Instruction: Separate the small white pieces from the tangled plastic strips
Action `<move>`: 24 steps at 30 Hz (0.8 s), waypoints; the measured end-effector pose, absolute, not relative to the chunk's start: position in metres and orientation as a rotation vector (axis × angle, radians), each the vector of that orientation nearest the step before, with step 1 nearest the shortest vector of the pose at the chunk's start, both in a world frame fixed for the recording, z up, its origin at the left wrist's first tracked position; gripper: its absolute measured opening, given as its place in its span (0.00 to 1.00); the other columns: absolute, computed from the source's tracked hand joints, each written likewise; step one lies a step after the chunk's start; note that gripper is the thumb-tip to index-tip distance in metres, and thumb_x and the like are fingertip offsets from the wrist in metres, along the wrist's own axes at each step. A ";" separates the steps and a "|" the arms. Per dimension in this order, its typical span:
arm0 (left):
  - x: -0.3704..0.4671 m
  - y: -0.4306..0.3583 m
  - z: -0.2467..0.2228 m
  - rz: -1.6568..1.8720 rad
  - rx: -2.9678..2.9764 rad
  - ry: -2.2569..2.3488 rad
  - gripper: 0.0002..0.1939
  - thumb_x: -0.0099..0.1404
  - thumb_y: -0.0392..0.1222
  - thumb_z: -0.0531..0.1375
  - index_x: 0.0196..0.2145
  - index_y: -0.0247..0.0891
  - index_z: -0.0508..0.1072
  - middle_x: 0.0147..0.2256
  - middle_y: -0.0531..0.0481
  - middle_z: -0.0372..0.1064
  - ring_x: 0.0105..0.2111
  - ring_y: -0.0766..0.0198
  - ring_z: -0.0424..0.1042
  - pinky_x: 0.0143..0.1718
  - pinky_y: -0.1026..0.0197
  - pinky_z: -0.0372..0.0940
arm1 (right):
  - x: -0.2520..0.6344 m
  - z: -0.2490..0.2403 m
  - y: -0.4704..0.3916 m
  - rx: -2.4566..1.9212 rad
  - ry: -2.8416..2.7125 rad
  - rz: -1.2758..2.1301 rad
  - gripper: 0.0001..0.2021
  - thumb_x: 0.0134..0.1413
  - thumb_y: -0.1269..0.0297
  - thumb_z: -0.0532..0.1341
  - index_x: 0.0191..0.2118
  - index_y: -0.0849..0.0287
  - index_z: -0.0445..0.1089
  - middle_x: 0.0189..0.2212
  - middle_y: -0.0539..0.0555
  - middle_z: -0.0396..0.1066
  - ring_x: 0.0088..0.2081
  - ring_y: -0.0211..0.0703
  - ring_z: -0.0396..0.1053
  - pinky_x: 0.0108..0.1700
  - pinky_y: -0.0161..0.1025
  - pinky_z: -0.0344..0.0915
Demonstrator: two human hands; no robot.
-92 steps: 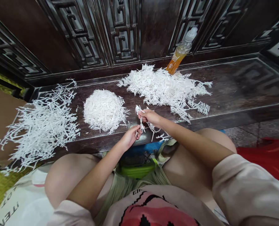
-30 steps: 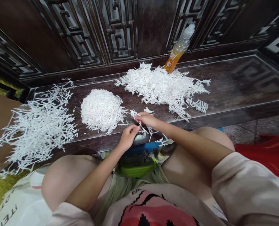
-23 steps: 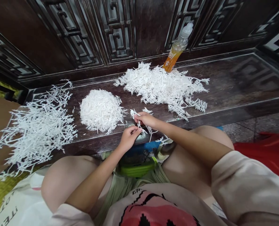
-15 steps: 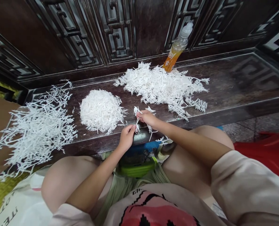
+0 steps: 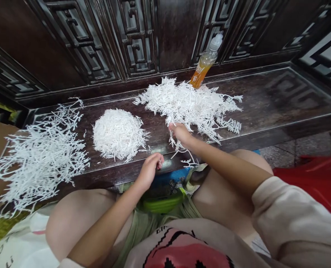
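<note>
My right hand [image 5: 180, 133] pinches a white branched plastic strip [image 5: 171, 140] that dangles over the bench's front edge. Just behind it lies a wide heap of feathery white branched strips [image 5: 187, 98]. Lower and to the left, my left hand [image 5: 151, 167] is closed, with small white bits showing at its fingertips; how many is hidden. Beyond that hand sits a rounded pile of short white pieces [image 5: 117, 134]. At the far left spreads a looser tangle of bare white branched stems [image 5: 45, 160].
A dark wooden bench [image 5: 271, 96] with a carved back carries the heaps. An orange drink bottle [image 5: 203, 67] stands behind the right heap. Below, between the knees, is a green object [image 5: 162, 203]. A red plastic item [image 5: 307, 182] is at right; a white sack [image 5: 22, 238] lies at lower left.
My hands have drawn apart. The right hand has moved right and slightly up with the white strip, while the left stays low and closed. The view has shifted slightly.
</note>
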State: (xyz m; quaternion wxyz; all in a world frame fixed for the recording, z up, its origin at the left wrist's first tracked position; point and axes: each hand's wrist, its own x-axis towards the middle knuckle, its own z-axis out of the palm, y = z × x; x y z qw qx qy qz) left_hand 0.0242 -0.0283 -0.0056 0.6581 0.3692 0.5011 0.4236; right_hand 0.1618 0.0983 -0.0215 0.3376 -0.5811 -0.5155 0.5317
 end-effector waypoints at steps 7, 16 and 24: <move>0.011 0.000 -0.033 0.951 0.283 1.073 0.07 0.50 0.36 0.51 0.23 0.32 0.67 0.22 0.50 0.61 0.21 0.72 0.60 0.24 0.66 0.54 | 0.143 -0.018 0.073 -1.415 -1.373 1.678 0.15 0.49 0.59 0.53 0.18 0.61 0.58 0.13 0.45 0.50 0.17 0.30 0.47 0.23 0.32 0.46; 0.022 -0.008 -0.037 0.946 0.596 1.091 0.15 0.50 0.51 0.58 0.23 0.34 0.66 0.17 0.57 0.52 0.17 0.76 0.50 0.19 0.68 0.44 | 0.144 -0.014 0.073 -1.428 -1.468 1.695 0.14 0.49 0.59 0.53 0.19 0.62 0.60 0.13 0.46 0.54 0.18 0.30 0.51 0.24 0.31 0.50; 0.024 -0.011 -0.039 0.877 0.741 1.281 0.19 0.49 0.55 0.58 0.20 0.34 0.65 0.16 0.57 0.50 0.18 0.75 0.47 0.20 0.67 0.42 | 0.143 -0.019 0.071 -1.422 -1.583 1.692 0.13 0.50 0.63 0.53 0.20 0.63 0.62 0.13 0.46 0.56 0.18 0.31 0.54 0.24 0.31 0.52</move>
